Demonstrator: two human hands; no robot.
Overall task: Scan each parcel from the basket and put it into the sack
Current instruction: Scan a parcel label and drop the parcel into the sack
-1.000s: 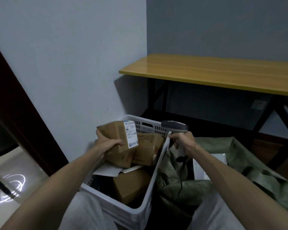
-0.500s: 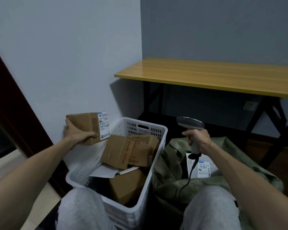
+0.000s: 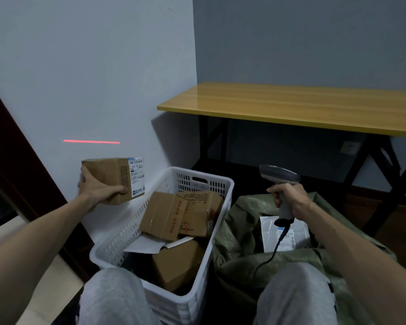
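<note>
Holding a box (image 3: 110, 177) up beside the wall (image 3: 80, 66), left of the basket (image 3: 229, 184) and above its rim, the left hand (image 3: 96, 192) grips the near end: thumb along the lower front face, the other fingers hidden behind the card. A white label (image 3: 136, 177) sits on the box's right end, turned toward the scanner (image 3: 279, 175). The right hand (image 3: 290, 197) is over the sack (image 3: 239, 233), fingers closed round the scanner's handle; the cable (image 3: 273, 250) hangs into the sack. The red scan line (image 3: 91, 141) falls on the wall above the box, not on the label. Judged: the aim must drop or the box rise before a read. Handling, judged: small corrugated carton, stiff, held one-handed at arm's length, so probably light; plain card gives fair friction; corners could crush if squeezed. The best hold is across the end away from the label, leaving the barcode uncovered. The basket, white perforated plastic, holds at least three more brown boxes (image 3: 164, 214) and a flat white envelope (image 3: 148, 245). The sack is green, woven, soft and slumped, mouth open, with one white mailer (image 3: 286, 231) inside. Both stand on the floor at the person's knees (image 3: 113, 296). Pale grey walls; dark door (image 3: 7, 141) at left; yellow tabletop (image 3: 291, 106) on black legs behind. Light is dim.
</note>
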